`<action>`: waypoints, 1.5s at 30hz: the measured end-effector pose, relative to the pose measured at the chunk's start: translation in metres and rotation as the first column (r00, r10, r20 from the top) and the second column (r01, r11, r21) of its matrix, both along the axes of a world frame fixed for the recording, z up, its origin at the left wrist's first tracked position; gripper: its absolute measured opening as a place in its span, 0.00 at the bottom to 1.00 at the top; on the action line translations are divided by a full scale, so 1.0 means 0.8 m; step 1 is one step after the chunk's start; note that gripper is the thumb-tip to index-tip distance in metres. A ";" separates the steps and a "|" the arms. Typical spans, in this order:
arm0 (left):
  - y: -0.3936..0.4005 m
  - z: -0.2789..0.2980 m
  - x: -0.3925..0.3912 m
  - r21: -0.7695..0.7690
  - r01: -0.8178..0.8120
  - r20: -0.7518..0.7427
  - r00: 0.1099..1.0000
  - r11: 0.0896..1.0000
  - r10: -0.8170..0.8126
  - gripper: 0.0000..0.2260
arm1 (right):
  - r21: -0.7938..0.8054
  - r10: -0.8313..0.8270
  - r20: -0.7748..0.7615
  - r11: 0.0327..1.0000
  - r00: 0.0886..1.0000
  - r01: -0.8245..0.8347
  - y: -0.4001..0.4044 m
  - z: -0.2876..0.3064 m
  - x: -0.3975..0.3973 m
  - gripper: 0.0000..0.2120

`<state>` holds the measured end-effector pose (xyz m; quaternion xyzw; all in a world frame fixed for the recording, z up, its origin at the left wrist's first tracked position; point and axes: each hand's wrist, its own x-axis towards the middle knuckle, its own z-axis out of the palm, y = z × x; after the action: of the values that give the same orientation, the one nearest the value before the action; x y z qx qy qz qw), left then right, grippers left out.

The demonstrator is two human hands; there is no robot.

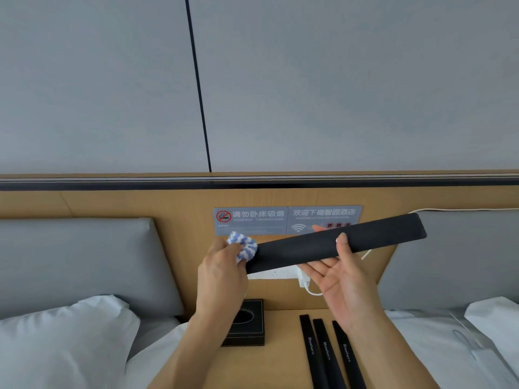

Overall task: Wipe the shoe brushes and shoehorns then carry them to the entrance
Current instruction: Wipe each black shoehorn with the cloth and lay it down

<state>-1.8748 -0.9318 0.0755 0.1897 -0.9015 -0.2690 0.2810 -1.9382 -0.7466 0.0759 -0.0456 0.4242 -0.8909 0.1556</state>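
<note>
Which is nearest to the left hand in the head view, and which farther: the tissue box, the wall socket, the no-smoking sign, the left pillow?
From the left hand:
1. Wall socket, just right of it.
2. Tissue box, below on the nightstand.
3. No-smoking sign, above on the headboard panel.
4. Left pillow, far lower left.
Socket and box are nearly tied.

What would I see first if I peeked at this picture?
A long black shoehorn held up in the middle by the right hand, while the left hand presses a blue and white cloth on its end. Three more shoehorns lie on the wooden table below.
</note>
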 end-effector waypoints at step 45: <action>0.052 -0.171 0.027 0.621 0.175 0.203 0.905 0.764 -0.373 0.09 | 0.851 0.227 0.022 0.506 0.974 -0.137 0.055 -0.195 0.053 0.14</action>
<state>-1.8534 -0.8901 -0.0614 0.1720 -0.8238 -0.5398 0.0178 -1.8955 -0.7027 -0.0802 -0.0497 0.8027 -0.5477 0.2310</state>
